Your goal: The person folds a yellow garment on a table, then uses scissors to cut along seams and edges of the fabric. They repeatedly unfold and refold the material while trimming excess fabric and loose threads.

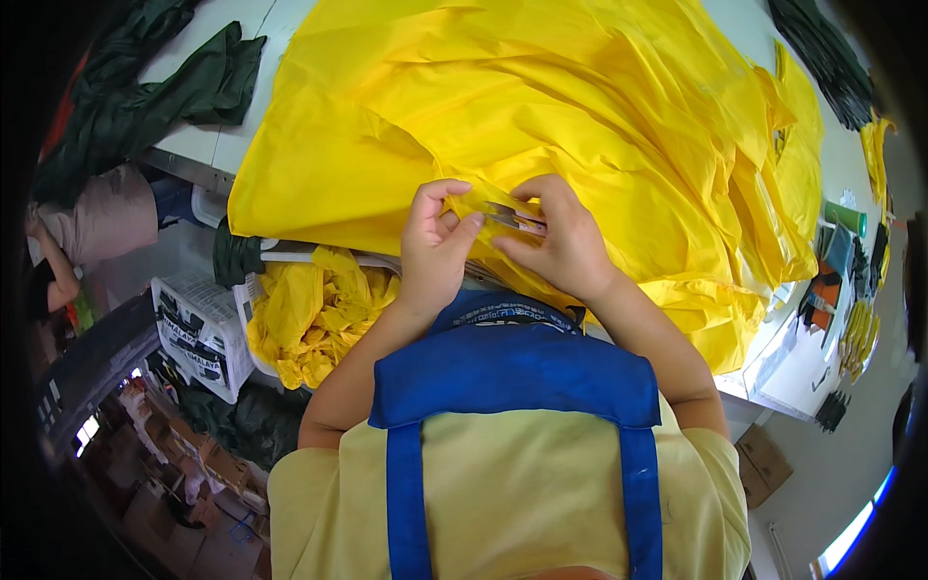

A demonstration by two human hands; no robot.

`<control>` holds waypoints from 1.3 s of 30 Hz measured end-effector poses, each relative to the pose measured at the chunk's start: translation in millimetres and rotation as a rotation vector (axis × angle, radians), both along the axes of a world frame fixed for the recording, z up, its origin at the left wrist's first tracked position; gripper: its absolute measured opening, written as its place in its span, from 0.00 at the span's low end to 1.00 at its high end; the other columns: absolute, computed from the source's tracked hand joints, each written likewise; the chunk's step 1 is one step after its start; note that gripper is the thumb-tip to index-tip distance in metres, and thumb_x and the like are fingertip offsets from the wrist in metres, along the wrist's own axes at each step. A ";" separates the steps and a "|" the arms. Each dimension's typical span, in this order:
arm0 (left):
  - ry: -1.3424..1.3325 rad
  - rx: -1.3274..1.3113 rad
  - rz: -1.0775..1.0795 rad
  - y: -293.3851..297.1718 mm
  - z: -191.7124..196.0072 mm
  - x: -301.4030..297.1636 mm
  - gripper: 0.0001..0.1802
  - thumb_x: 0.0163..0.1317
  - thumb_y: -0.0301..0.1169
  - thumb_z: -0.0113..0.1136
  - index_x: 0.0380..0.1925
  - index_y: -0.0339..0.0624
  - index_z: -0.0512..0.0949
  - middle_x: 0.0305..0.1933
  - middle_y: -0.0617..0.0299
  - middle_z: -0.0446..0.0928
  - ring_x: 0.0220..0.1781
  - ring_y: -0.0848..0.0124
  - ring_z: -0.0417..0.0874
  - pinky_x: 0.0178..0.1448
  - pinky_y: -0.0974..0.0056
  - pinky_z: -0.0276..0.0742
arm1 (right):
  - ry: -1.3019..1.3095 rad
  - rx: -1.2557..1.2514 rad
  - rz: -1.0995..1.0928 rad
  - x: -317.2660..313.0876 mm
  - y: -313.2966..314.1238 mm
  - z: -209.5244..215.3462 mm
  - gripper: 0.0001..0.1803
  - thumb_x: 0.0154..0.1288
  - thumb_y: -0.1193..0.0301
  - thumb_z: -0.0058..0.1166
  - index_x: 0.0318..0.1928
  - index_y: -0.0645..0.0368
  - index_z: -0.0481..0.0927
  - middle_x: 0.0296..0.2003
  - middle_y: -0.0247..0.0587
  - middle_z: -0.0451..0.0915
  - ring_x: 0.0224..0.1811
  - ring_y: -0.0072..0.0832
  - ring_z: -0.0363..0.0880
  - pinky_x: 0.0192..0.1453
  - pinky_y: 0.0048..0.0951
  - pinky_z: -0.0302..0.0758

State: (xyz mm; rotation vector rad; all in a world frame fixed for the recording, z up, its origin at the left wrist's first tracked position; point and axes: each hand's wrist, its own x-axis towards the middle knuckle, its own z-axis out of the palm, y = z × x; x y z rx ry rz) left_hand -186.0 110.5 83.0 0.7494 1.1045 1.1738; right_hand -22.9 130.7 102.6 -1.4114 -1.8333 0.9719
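Observation:
A large sheet of thin yellow fabric (541,87) lies in loose folds over the table in front of me. My right hand (570,242) is closed around small metal thread snips (505,218), whose blades point left toward my other hand. My left hand (435,242) pinches at the fabric's near edge, thumb and forefinger almost meeting beside the blade tips. Whatever lies right between those fingertips is too small to make out.
Crumpled yellow fabric (314,314) fills a holder below the table's left edge, beside a white printed bag (201,329). Dark green fabric (208,82) lies at the far left. A green roll (846,218) stands at right. Another person (106,217) is at the left.

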 end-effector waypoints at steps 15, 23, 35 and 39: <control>0.779 0.347 -0.393 30.4 23.1 1.3 0.07 0.55 0.29 0.62 0.30 0.37 0.77 0.28 0.54 0.76 0.27 0.60 0.78 0.32 0.64 0.72 | 0.266 -0.426 0.029 21.9 7.9 -8.9 0.10 0.53 0.71 0.64 0.31 0.64 0.78 0.20 0.42 0.72 0.21 0.27 0.67 0.27 0.26 0.67; 0.821 0.387 -0.549 53.0 20.3 9.8 0.05 0.55 0.27 0.60 0.28 0.36 0.76 0.34 0.53 0.78 0.31 0.60 0.79 0.36 0.65 0.74 | 0.165 -0.357 0.284 57.0 32.9 -14.1 0.06 0.59 0.72 0.58 0.33 0.63 0.78 0.28 0.37 0.79 0.27 0.25 0.73 0.33 0.25 0.70; 0.729 -0.013 -0.507 37.1 -9.0 10.8 0.06 0.55 0.28 0.62 0.28 0.38 0.76 0.27 0.58 0.77 0.27 0.69 0.78 0.30 0.68 0.72 | -0.847 -0.318 -0.697 461.4 276.7 -108.7 0.34 0.51 0.51 0.55 0.49 0.67 0.76 0.47 0.63 0.76 0.54 0.52 0.74 0.58 0.41 0.69; 0.771 0.055 -0.621 37.3 -14.2 6.4 0.08 0.54 0.31 0.61 0.27 0.39 0.75 0.26 0.56 0.76 0.27 0.62 0.78 0.33 0.62 0.74 | -0.768 -0.231 -0.703 456.3 260.8 -91.5 0.23 0.48 0.56 0.62 0.38 0.62 0.80 0.26 0.38 0.79 0.29 0.32 0.76 0.36 0.34 0.71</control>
